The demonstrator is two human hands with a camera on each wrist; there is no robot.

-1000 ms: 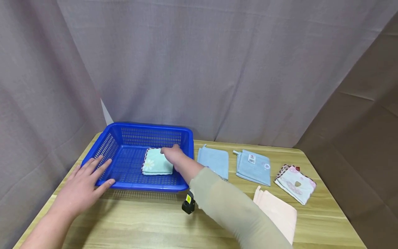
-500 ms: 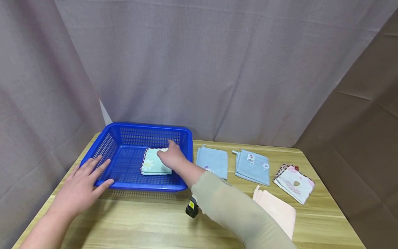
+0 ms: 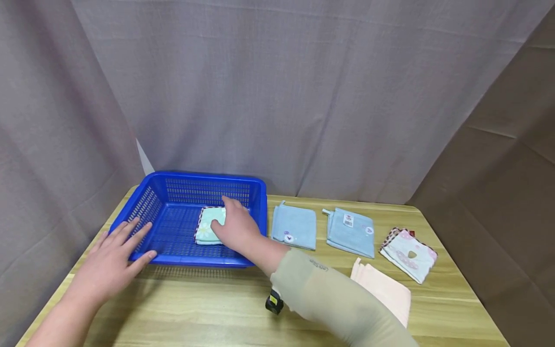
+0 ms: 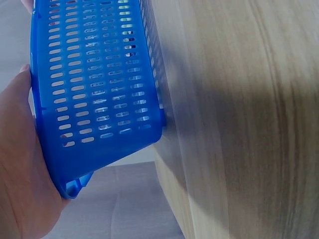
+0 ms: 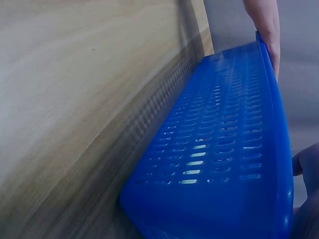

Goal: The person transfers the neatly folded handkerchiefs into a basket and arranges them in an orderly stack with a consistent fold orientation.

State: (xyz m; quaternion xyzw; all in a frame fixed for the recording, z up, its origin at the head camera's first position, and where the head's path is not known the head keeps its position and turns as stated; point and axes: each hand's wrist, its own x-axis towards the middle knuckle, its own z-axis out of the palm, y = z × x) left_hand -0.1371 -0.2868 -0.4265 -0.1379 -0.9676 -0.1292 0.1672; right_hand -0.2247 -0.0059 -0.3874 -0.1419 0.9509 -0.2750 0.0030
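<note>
A blue plastic basket [image 3: 256, 193] with slotted walls stands at the table's left. My left hand [image 3: 110, 258] rests on its front left corner with fingers spread; in the left wrist view the left hand [image 4: 25, 159] lies along the rim. Inside the basket, toward the right, is a folded mint-green cloth [image 3: 210, 233] with a flower and a checked edge. My right hand [image 3: 238, 226] is over the cloth's right part, thumb and fingers apart, hiding that part. Whether it touches the cloth I cannot tell. The right wrist view mostly shows the basket's outer wall [image 5: 214, 134].
Right of the basket lie two folded light-blue cloths, one plain-topped [image 3: 297, 224] and one with a label [image 3: 353, 231]. Farther right is a white-and-pink patterned cloth [image 3: 409, 255]. A pale pink cloth [image 3: 386, 289] lies nearer, partly behind the right sleeve [image 3: 329, 294]. Grey curtain [image 3: 277, 96] hangs behind.
My right hand has shifted left and nearer over the mint-green cloth, its thumb and fingers now more plainly apart. The cloth stays in place in the basket, and the left hand stays put.
</note>
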